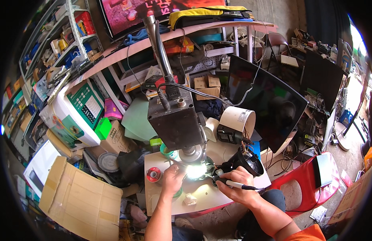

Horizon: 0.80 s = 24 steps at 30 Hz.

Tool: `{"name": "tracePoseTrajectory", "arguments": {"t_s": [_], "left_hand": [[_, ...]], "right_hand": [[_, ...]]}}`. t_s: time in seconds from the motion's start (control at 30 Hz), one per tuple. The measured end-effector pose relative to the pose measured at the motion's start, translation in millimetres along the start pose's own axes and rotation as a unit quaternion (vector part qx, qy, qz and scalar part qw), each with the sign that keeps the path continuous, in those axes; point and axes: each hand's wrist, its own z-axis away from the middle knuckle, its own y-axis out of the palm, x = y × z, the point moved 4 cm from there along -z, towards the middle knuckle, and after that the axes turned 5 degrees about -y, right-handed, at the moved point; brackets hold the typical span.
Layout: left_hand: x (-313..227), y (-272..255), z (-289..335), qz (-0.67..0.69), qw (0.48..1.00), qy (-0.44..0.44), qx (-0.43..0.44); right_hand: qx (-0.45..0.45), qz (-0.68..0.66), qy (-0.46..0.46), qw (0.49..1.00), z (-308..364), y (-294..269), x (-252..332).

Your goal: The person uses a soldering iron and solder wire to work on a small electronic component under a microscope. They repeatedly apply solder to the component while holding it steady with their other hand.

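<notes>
Pen-shaped tool gripped at a lit work point below the black box unit

The black box unit point(172, 122), mounted on a metal pole point(158, 52), serves as the reference for all positions. Its lens end point(192, 154) faces downward, and a glaring white light point(196, 171) shows just beneath it.

The right hand point(239, 176) is closed around a white-and-black pen-shaped tool point(235, 184), lower right of the unit. The tool's tip points left, toward small dark parts point(214, 179) beside the glare; contact cannot be confirmed.

The left hand point(174, 179) is below the unit, left of the glare, with fingers bent. Whether it grips anything cannot be told.

The desk point(212, 197) extends below the unit. On it, a red spool point(153, 174) lies lower left of the unit, near the left hand. A small pale lump point(190, 199) sits below the unit, between the forearms. A black round housing point(252, 162) stands to the unit's lower right, near the right hand.

Right of the unit is a beige cylinder point(239, 117); farther right, a large dark screen point(270, 96) leans at a tilt. A red chair point(304, 182) is well apart, lower right of the unit. An opened cardboard box point(81, 203) occupies the area to its lower left.
</notes>
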Motion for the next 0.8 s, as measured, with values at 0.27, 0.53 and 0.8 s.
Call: {"name": "tracePoseTrajectory", "arguments": {"t_s": [0.27, 0.53, 0.8], "left_hand": [[-8.7, 6.2, 0.1, 0.012, 0.999, 0.027, -0.026], [-7.0, 5.8, -1.5, 0.049, 0.998, 0.031, -0.022], [-20.4, 9.3, 2.0, 0.037, 0.998, 0.03, -0.034]], "right_hand": [[-0.002, -0.004, -0.007, 1.0, -0.8, -0.8, 0.2], [-0.004, -0.015, 0.012, 1.0, -2.4, -1.7, 1.1], [-0.009, -0.02, 0.025, 0.999, -2.6, -2.6, 1.5]]}}
